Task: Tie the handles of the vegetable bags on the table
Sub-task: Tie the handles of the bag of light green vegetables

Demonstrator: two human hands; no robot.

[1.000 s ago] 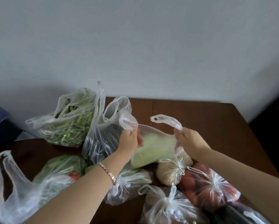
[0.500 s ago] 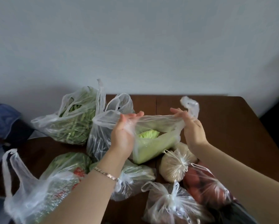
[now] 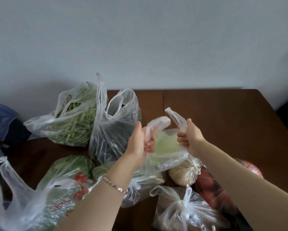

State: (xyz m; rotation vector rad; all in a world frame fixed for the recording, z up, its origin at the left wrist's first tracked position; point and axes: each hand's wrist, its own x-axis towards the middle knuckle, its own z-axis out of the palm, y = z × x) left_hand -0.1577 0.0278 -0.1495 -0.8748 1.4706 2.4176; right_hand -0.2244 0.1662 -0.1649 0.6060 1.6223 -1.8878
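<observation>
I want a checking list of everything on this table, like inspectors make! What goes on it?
Surface: brown wooden table, bare at far right.
Job's things: pale-green vegetable bag, untied; green bean bag, dark vegetable bag and near-left bag untied; pale-filled bag and front bag knotted.
Clutter: nothing seen.
Hands: left hand and right hand each grip one handle of the pale-green vegetable bag.
Cables: nothing seen.
Surroundings: plain wall; blue cloth at left.

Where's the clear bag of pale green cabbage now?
Head view, centre: the cabbage bag hangs by its handles from the left hand and right hand, over the tied beige bag.
</observation>
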